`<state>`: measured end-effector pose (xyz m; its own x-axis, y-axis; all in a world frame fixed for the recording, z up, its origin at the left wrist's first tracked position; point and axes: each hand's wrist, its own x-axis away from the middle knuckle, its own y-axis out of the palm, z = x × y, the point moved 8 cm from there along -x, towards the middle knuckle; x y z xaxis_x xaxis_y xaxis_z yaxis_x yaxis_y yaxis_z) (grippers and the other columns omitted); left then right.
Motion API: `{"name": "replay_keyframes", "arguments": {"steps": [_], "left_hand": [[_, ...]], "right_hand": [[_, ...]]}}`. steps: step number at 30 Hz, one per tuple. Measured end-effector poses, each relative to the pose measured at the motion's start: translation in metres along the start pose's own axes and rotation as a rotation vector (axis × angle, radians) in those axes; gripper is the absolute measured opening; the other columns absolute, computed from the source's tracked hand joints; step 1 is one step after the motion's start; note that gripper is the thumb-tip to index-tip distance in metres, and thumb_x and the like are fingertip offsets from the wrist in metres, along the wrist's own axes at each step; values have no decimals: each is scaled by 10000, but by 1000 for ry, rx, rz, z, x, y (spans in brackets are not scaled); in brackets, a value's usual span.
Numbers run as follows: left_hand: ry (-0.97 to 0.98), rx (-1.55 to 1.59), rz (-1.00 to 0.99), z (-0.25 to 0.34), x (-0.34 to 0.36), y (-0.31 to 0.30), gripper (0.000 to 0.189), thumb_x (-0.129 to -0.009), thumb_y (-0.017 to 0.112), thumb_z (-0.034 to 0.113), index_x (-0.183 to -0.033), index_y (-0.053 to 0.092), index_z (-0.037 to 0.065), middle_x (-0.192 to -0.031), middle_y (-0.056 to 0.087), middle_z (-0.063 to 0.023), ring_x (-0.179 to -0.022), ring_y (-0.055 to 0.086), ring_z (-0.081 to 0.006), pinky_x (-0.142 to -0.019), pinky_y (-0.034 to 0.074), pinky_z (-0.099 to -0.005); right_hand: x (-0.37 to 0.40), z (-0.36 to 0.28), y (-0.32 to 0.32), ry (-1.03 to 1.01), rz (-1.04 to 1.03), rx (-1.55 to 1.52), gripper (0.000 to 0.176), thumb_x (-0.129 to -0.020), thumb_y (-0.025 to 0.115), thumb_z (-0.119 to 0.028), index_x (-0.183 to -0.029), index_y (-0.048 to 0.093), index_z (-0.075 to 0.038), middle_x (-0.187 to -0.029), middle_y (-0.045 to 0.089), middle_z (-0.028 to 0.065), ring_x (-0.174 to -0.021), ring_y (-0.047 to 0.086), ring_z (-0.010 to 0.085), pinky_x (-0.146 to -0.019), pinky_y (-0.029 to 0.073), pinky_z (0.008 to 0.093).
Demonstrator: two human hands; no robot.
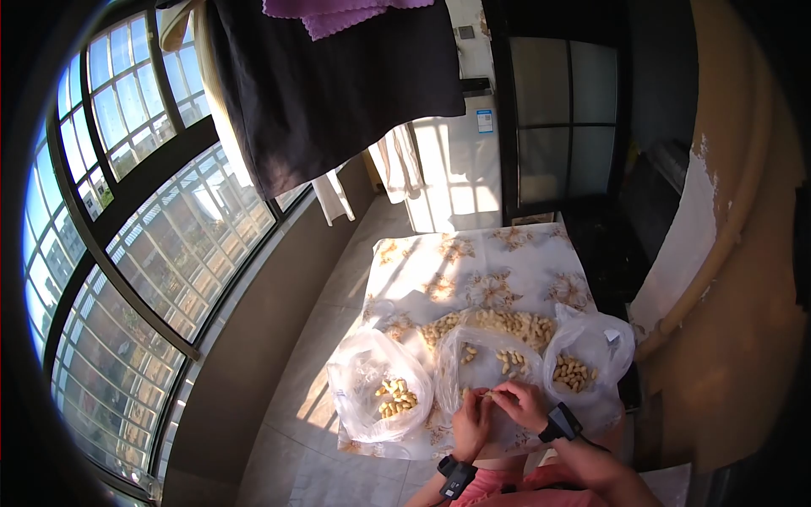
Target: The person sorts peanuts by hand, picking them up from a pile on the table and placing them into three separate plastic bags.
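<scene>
Over the near edge of the middle plastic bag (445, 359), my left hand (471, 429) and my right hand (525, 407) meet at the fingertips. Both are closed in a pinch, and a small pale peanut (487, 395) seems to sit between them, mostly covered by fingers. Inside the middle bag lie several loose peanuts (512, 363). To the left, another clear plastic bag (348, 376) holds more peanuts (395, 397). On the right, a third bag (621, 342) stands with peanuts (574, 373) at its bottom. Behind the middle bag spreads a long heap of peanuts (507, 324).
A flowered cloth covers the table (532, 253). Dark clothing (338, 93) and a purple cloth (338, 13) hang above, at the upper left. Barred windows (177, 237) line the left side; a glass-paned dark door (564, 127) stands at the back. Each wrist wears a black device (561, 422).
</scene>
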<state>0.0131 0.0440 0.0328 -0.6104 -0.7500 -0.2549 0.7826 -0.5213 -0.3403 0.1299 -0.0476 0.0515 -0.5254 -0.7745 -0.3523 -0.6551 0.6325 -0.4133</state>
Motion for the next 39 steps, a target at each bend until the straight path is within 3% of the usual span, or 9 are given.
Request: {"name": "replay_keyframes", "arguments": {"steps": [6,9,22,24,29,31,35,37,39], "left_hand": [[-4,-49,14,-1,0,-1,184,-980,637,215,-1076,657,60,-857,710,-161,-776,711,-337,-695,539,-387],[-28,-42,-3,-2,0,0,186,-993,629,239,-1064,652,69,-886,706,-186,-805,698,-402,-674,536,-441],[-28,76,17,-10,-2,1,184,-961,629,117,-1128,660,47,-866,719,-163,-751,711,-317,-679,538,-384],[-49,42,-22,-11,-3,3,183,-983,629,106,-1138,642,10,-878,742,-117,-806,725,-176,-716,543,-297],[-58,96,0,-12,-4,3,155,-979,629,94,-1101,647,1,-889,735,-120,-812,723,-175,-720,541,-287],[-46,86,18,-7,-3,1,160,-955,642,123,-1092,657,40,-895,730,-155,-769,720,-299,-682,541,-367],[-47,60,22,-5,-4,0,160,-954,645,130,-1086,652,40,-892,730,-156,-771,722,-301,-684,542,-369],[-40,57,27,-3,-4,-1,145,-969,642,104,-1071,646,1,-866,716,-122,-754,682,-190,-698,530,-310],[-32,54,36,-5,-3,0,144,-970,643,105,-1072,646,3,-860,712,-121,-751,676,-190,-696,528,-312]], "right_hand": [[0,4,1,-25,-12,46,128,-935,676,-148,-976,703,-30,-872,709,127,-777,700,279,-658,535,342],[0,4,1,-3,-23,46,134,-933,683,-154,-957,699,-23,-867,706,132,-755,697,268,-652,532,337],[0,4,1,5,2,-34,169,-925,711,-109,-1067,679,-23,-922,725,114,-780,714,206,-702,553,309],[-1,2,-1,16,-2,-13,158,-934,705,-117,-1061,683,-26,-918,723,112,-778,713,207,-698,550,310],[-2,5,2,-11,13,-19,160,-942,694,-119,-1075,690,-30,-920,720,116,-784,714,222,-697,551,309],[-1,5,1,-8,25,-21,167,-942,692,-115,-1086,690,-32,-922,719,119,-785,713,224,-698,552,310],[-3,-2,-1,-66,42,-3,172,-944,670,-90,-1106,691,-36,-918,715,121,-747,703,231,-678,545,317],[-3,-4,-2,-69,41,9,173,-946,660,-82,-1110,691,-38,-915,713,122,-730,697,233,-667,541,320],[-3,-3,-1,-39,20,12,167,-955,643,-86,-1109,692,-42,-903,709,117,-702,686,236,-646,531,327]]}}
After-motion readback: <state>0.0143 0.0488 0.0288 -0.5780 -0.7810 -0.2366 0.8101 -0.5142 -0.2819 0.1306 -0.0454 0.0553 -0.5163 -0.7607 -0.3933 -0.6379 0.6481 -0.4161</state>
